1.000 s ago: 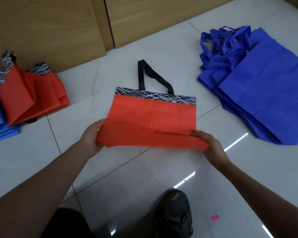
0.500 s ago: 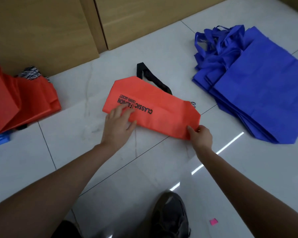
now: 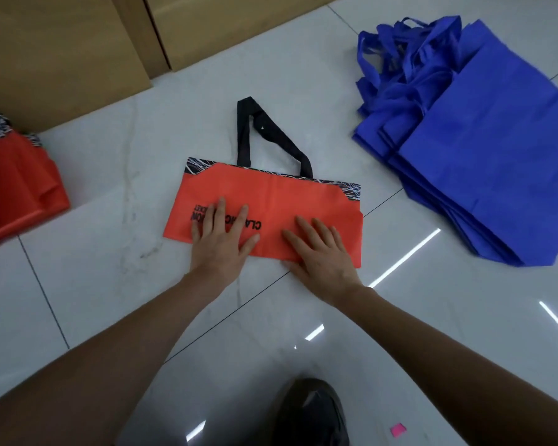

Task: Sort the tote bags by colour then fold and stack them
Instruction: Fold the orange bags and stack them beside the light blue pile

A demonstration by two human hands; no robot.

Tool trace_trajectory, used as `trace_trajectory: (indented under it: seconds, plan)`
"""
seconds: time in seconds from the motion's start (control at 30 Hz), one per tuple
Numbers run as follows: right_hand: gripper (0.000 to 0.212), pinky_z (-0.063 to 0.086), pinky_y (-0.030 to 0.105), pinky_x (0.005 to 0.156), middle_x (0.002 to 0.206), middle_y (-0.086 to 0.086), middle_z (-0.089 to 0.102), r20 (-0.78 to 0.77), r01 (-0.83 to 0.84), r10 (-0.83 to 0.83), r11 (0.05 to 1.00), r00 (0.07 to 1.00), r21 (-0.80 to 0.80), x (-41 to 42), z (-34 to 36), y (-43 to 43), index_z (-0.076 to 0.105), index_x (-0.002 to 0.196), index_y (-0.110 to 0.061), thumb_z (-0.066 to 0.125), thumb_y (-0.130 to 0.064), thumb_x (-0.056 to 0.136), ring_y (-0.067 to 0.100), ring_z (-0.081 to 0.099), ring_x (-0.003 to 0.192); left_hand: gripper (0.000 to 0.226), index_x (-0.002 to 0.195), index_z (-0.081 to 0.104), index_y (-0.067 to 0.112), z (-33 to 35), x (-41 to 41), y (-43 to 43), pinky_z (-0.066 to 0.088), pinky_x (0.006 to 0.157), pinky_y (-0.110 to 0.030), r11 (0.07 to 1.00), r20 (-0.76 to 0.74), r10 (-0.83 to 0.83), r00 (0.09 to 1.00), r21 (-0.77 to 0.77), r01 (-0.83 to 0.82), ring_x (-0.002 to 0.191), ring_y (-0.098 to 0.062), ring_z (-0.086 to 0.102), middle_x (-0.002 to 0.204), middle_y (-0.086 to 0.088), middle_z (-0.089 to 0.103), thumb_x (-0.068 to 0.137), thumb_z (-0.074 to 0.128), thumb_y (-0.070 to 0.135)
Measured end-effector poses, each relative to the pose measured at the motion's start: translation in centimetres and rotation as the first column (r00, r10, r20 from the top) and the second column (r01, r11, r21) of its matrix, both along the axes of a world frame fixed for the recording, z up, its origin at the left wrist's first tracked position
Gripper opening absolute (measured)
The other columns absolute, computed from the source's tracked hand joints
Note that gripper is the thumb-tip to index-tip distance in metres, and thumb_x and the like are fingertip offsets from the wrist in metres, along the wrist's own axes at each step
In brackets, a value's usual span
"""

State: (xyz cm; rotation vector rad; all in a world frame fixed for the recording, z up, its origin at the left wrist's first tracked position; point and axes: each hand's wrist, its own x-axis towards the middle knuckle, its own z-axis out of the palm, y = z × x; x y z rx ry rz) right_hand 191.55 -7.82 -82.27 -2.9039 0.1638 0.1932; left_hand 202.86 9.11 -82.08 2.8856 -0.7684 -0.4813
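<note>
The left hand (image 3: 221, 241) and right hand (image 3: 319, 254), each grip spread flat, press the folded orange bag (image 3: 271, 197), its length running left-right.

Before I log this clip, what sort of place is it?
Probably an indoor room, working on the floor: glossy white tiles, wooden panels behind, and a shoe near the orange bag.

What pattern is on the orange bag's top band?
White scribbled lines on black; the head view shows the band best.
</note>
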Motion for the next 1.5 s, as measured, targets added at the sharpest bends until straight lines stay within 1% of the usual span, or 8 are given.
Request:
trace_trajectory:
  seconds: [0.2, 0.43, 0.6, 0.77, 0.87, 1.27, 1.37, 1.5]
  plan:
    - [0.06, 0.024, 0.052, 0.109, 0.147, 0.003, 0.04, 0.015, -0.092, 0.093, 0.996, 0.996, -0.006, -2.6, -1.2, -0.2, 0.047, 0.137, -0.028, 0.032, -0.062, 0.09, 0.033, 0.038, 0.135, 0.071, 0.135, 0.049, 0.021, 0.0, -3.6, 2.3, 0.034, 0.1, -0.056, 1.0, 0.103, 0.009, 0.995, -0.005, -0.008, 0.12, -0.039, 0.044, 0.137, -0.022, 0.043, 0.083, 0.027, 0.064]
    - [0.05, 0.046, 0.042, 0.087, 0.133, 0.0, 0.056, 0.163, -0.195, 0.189, 0.981, 0.968, 0.021, -4.2, -0.1, -0.2, 0.062, 0.121, -0.024, 0.034, -0.055, 0.093, 0.03, 0.056, 0.113, 0.061, 0.094, 0.06, 0.007, 0.7, -4.0, 2.7, 0.038, 0.095, -0.058, 0.99, 0.175, -0.083, 0.981, -0.101, 0.101, 0.123, -0.036, 0.046, 0.138, -0.015, 0.046, 0.082, 0.037, 0.062]
    - [0.038, 0.047, 0.04, 0.072, 0.1, 0.006, 0.063, 0.201, -0.057, 0.008, 0.97, 0.98, 0.238, -0.7, 1.3, -0.7, 0.065, 0.098, -0.01, 0.041, -0.039, 0.092, 0.029, 0.057, 0.086, 0.087, 0.143, 0.036, 0.02, 0.0, -3.2, 3.9, 0.012, 0.112, -0.052, 0.999, 0.045, 0.018, 0.999, -0.037, -0.016, 0.143, -0.031, 0.015, 0.155, -0.014, 0.017, 0.075, 0.027, 0.075]
    - [0.06, 0.033, 0.034, 0.099, 0.133, 0.016, 0.04, -0.004, 0.359, -0.395, 0.83, 0.919, 0.427, 6.9, 3.0, -1.1, 0.037, 0.136, -0.005, 0.065, -0.021, 0.085, 0.032, 0.039, 0.121, 0.072, 0.139, 0.043, 0.027, 0.7, -2.4, 5.6, 0.032, 0.103, -0.048, 0.994, 0.051, -0.095, 0.994, -0.045, 0.097, 0.132, -0.033, 0.035, 0.148, -0.015, 0.033, 0.083, 0.02, 0.067]
    - [0.068, 0.036, 0.038, 0.101, 0.132, 0.016, 0.044, -0.189, 0.391, -0.343, 0.776, 0.92, 0.495, 10.3, 3.1, -0.7, 0.028, 0.141, -0.007, 0.064, -0.017, 0.084, 0.032, 0.04, 0.122, 0.068, 0.135, 0.049, 0.025, 0.7, -2.1, 6.7, 0.04, 0.096, -0.048, 0.978, 0.093, -0.204, 0.974, -0.016, 0.207, 0.121, -0.032, 0.042, 0.137, -0.017, 0.046, 0.088, 0.019, 0.066]
    - [0.045, 0.044, 0.036, 0.092, 0.117, 0.007, 0.059, -0.229, 0.291, -0.22, 0.889, 0.948, 0.354, 15.6, 4.4, 1.1, 0.046, 0.131, -0.016, 0.053, -0.013, 0.087, 0.026, 0.056, 0.106, 0.06, 0.136, 0.047, 0.029, 0.4, -1.7, 8.0, 0.028, 0.102, -0.057, 0.964, 0.007, -0.246, 0.969, -0.106, 0.245, 0.135, -0.042, 0.026, 0.136, -0.011, 0.036, 0.086, 0.032, 0.058]
    - [0.034, 0.043, 0.028, 0.078, 0.095, 0.001, 0.06, -0.203, 0.337, -0.271, 0.801, 0.941, 0.494, 15.7, 6.1, 1.2, 0.058, 0.115, -0.017, 0.053, -0.01, 0.082, 0.02, 0.055, 0.086, 0.062, 0.136, 0.047, 0.028, 0.2, -1.7, 8.1, 0.033, 0.1, -0.054, 0.958, 0.035, -0.268, 0.963, -0.096, 0.271, 0.133, -0.043, 0.03, 0.135, -0.013, 0.038, 0.087, 0.028, 0.062]
    - [0.024, 0.034, 0.014, 0.054, 0.077, -0.006, 0.048, -0.049, 0.275, -0.393, 0.543, 0.918, 0.793, 12.7, 9.1, 1.7, 0.043, 0.089, -0.016, 0.049, 0.005, 0.078, 0.008, 0.045, 0.065, 0.067, 0.139, 0.041, 0.029, -0.3, -1.9, 8.1, 0.032, 0.102, -0.053, 0.962, 0.037, -0.256, 0.966, -0.089, 0.258, 0.135, -0.04, 0.027, 0.139, -0.011, 0.034, 0.09, 0.014, 0.066]
